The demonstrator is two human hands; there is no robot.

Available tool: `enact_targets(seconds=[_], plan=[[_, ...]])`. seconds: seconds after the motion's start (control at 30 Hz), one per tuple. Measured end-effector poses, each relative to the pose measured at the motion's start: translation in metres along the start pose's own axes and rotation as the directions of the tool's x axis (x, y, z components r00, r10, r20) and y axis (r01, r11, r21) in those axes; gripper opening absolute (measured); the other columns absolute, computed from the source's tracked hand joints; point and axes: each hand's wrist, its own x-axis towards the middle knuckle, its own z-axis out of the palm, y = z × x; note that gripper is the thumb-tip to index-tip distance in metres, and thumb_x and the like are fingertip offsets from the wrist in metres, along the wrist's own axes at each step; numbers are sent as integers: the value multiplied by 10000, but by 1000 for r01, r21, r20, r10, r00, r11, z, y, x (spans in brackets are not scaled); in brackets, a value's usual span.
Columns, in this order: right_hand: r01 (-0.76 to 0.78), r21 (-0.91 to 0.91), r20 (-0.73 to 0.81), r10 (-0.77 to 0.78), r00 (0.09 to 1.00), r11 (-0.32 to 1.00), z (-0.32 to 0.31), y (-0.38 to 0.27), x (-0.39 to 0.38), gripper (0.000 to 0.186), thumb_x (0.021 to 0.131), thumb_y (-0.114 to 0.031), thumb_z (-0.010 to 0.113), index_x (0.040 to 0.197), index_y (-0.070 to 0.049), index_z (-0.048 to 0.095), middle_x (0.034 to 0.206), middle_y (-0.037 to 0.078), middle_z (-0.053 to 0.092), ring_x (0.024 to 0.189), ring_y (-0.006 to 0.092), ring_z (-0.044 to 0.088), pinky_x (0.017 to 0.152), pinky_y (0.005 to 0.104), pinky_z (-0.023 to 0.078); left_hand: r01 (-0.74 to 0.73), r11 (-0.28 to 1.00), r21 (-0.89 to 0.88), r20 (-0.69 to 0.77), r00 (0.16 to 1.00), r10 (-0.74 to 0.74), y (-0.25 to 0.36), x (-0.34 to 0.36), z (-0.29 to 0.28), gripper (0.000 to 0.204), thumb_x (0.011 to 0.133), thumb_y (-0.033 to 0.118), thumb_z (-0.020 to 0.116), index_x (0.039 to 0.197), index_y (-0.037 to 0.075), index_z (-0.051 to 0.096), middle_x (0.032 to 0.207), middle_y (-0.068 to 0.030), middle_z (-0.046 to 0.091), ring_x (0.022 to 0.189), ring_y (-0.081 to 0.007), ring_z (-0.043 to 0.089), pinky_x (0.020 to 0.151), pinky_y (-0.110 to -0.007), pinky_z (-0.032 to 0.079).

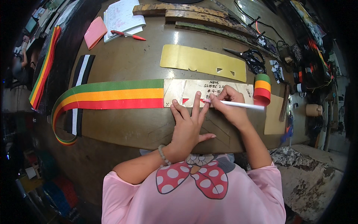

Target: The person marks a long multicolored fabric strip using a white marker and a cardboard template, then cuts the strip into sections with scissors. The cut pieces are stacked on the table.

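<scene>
A green, yellow and red striped webbing strap (119,94) runs across the table, its left end looping over the near edge. On top of it lies a pale cardboard template (175,87) with handwriting and small triangular cutouts. My left hand (188,125) rests with spread fingers along the template's lower edge, fingertips pressing on it. My right hand (233,104) grips a white pen (242,105), its tip at a cutout where the red stripe shows through. Past the template's right end, the strap's other end (262,89) shows as a curl.
Beyond the template lie a yellow template (201,61) and black scissors (253,59). Farther back are wooden bars (197,18), a notebook (123,18), a pink paper pad (96,32) and a red pen (128,35). A black-and-white strap (81,74) passes beneath the striped strap.
</scene>
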Motion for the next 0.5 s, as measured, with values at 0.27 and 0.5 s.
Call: enact_targets(seconds=[0.27,0.5], plan=[[135,-20,-84,-136,987,991,7,-6,-2,302,872,-106,717,658,-29,518,577,23,546,551,57,481,502,254,383,-12,1000,10,-7,1000,12,0,-1,3,1029,737,852,477,1516,183,402,1618,-181,215,1146,-631,462,1010,-645,392],[213,161,21,-219,975,964,21,-24,10,295,891,-76,702,693,-43,485,688,36,599,641,59,551,571,236,448,-23,1000,16,-39,999,24,1,-2,10,1022,755,847,460,1473,119,460,1546,-227,311,1165,-651,424,998,-666,383]])
